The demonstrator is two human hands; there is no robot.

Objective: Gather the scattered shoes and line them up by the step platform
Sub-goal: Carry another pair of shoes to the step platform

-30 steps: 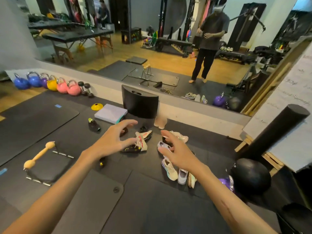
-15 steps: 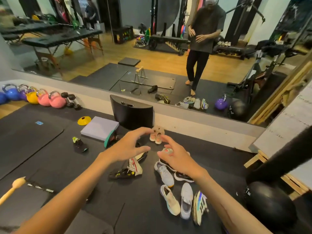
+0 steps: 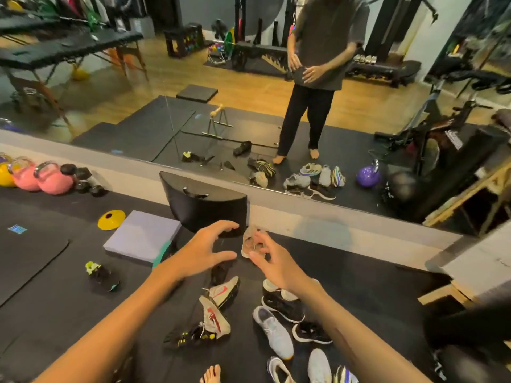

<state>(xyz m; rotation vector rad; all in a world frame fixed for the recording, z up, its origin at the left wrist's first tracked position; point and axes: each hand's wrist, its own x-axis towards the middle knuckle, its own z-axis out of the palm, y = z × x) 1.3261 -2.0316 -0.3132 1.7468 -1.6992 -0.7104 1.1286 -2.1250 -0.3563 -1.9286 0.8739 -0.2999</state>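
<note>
Most of the job is lying ahead of you, as far as I can judge: the shoes are sitting in a loose scatter on the black mat, pointing every way, and only the tan pair (image 3: 252, 244) is standing side by side against the low wall, just right of the black curved block (image 3: 206, 208). Which item counts as the step platform I cannot tell; the lavender pad (image 3: 141, 239) is lying just left of that block.

You are reaching with both hands. Your left hand (image 3: 206, 248) is hovering with fingers spread and relaxed, gripping nothing, in front of the block. Your right hand (image 3: 272, 265) is hanging over the tan pair with fingers loosely bent; whether it is touching them I cannot tell.

Below your wrists, two grey shoes with red marks (image 3: 218, 305) are lying tumbled together, one on its side, beside a black shoe with yellow accents (image 3: 188, 337). To the right, a white-grey trainer (image 3: 275, 331) and black trainers (image 3: 282, 304) are sitting at odd angles. One black shoe with a lime tongue (image 3: 101, 275) is lying well apart on the left.
</note>
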